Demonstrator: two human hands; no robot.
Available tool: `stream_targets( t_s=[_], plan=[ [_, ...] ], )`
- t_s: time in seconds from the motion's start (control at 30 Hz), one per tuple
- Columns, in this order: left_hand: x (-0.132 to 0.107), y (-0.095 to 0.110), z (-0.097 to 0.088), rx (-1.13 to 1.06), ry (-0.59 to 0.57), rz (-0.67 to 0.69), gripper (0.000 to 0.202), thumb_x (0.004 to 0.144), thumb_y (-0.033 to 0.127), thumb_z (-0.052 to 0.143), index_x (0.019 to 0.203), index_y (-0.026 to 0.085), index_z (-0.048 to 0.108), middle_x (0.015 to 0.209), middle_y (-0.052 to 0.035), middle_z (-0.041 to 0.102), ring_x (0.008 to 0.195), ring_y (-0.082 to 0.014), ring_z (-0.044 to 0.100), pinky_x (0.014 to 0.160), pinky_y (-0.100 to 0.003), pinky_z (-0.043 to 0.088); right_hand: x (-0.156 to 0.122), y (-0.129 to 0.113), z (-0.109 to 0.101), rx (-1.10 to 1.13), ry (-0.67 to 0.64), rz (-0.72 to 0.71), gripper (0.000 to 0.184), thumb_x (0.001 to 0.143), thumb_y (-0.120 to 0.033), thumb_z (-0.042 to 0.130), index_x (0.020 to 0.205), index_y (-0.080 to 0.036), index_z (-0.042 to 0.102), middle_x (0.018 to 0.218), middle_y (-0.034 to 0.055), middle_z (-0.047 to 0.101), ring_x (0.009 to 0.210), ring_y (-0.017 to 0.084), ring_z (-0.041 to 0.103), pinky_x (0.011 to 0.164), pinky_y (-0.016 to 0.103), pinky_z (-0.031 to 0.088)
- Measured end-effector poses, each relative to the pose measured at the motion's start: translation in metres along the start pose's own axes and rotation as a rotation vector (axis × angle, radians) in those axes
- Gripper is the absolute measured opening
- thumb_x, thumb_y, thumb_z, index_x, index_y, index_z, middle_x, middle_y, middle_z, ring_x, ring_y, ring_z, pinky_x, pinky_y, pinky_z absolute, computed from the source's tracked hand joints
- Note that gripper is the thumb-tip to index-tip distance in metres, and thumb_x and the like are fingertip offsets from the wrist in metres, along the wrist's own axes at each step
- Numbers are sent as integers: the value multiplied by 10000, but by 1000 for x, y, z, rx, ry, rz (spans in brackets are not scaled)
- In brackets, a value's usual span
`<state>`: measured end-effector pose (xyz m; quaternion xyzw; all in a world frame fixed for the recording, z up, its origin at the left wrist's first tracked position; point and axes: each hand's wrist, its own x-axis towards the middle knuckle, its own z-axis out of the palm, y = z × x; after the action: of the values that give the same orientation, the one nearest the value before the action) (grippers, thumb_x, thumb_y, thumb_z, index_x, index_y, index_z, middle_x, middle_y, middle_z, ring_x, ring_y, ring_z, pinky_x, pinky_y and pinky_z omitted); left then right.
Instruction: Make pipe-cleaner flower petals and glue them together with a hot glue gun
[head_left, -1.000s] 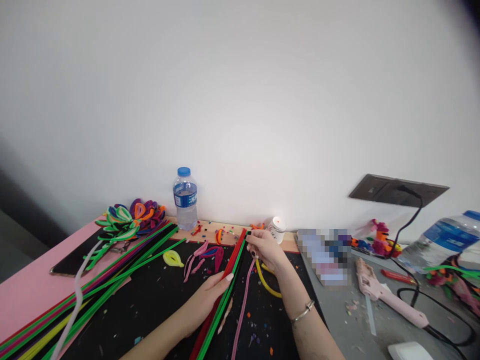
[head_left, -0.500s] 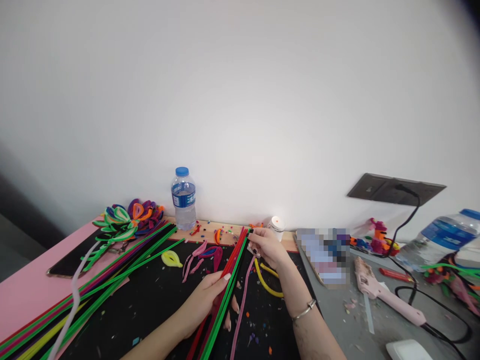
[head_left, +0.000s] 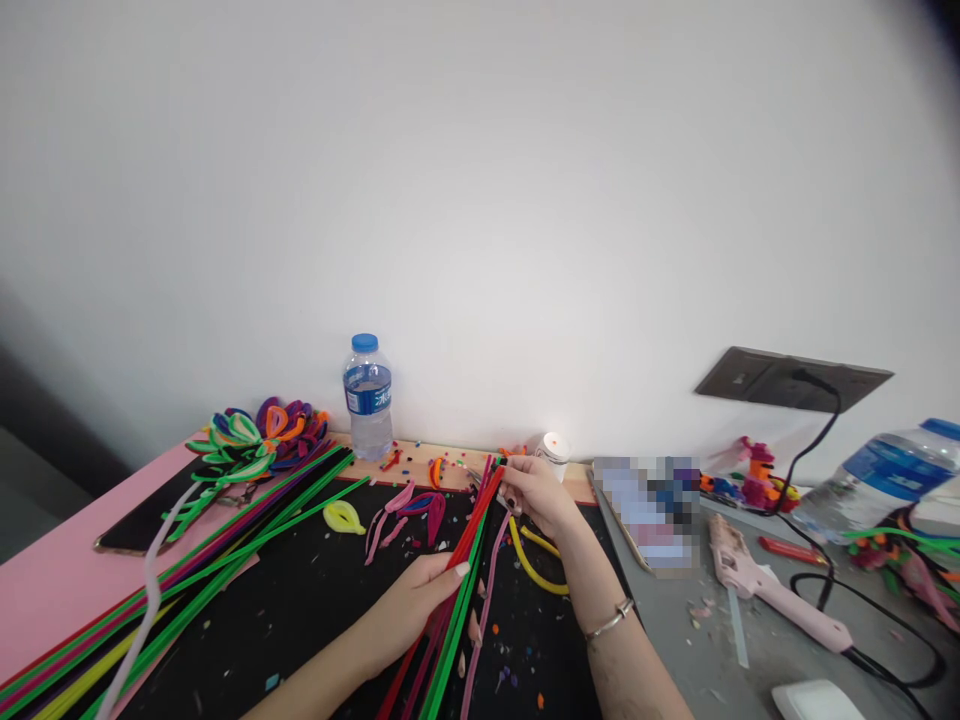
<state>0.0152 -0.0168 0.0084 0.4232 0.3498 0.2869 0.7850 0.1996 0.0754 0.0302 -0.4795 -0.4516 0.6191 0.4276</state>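
Observation:
My left hand [head_left: 416,600] is closed round a bundle of long red and green pipe cleaners [head_left: 469,545] that runs from the near edge toward the wall. My right hand [head_left: 529,492] pinches the far tips of that bundle, fingers pressed together. A bracelet sits on my right wrist. A pink pipe cleaner [head_left: 484,610] and a curved yellow one [head_left: 529,565] lie on the black mat [head_left: 300,600] beside my hands.
Long green, red and yellow pipe cleaners [head_left: 187,580] fan across the left. Folded petal shapes [head_left: 259,435], a water bottle [head_left: 367,395], a small white jar [head_left: 554,452], a pink glue gun [head_left: 765,585] with black cord and a second bottle [head_left: 885,475] stand around.
The bundle's far end has lifted slightly and the red strand now lies on top; my left hand slid a little nearer along it. My right hand stays at the tips.

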Motion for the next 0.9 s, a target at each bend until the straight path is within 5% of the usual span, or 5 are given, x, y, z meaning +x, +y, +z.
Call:
stream_targets(
  t_s=[0.6,0.9],
  plan=[
    [0,-3,-1,27,1,30,340,768,459,590,710,124,610,604,-39,672,524,-178,627,528,-269,474,-6,-4,0,70,-150,39,266,648,-258,679,541,-184,447,438,-92,369,353,27,214,354,191,76],
    [4,-4,-3,-128,103,29,417,785,525,527,889,124,575,635,-72,698,487,-195,646,491,-278,476,0,1,-3,109,-88,-40,322,674,-317,651,504,-201,403,430,-81,366,345,37,230,361,208,126]
  ],
)
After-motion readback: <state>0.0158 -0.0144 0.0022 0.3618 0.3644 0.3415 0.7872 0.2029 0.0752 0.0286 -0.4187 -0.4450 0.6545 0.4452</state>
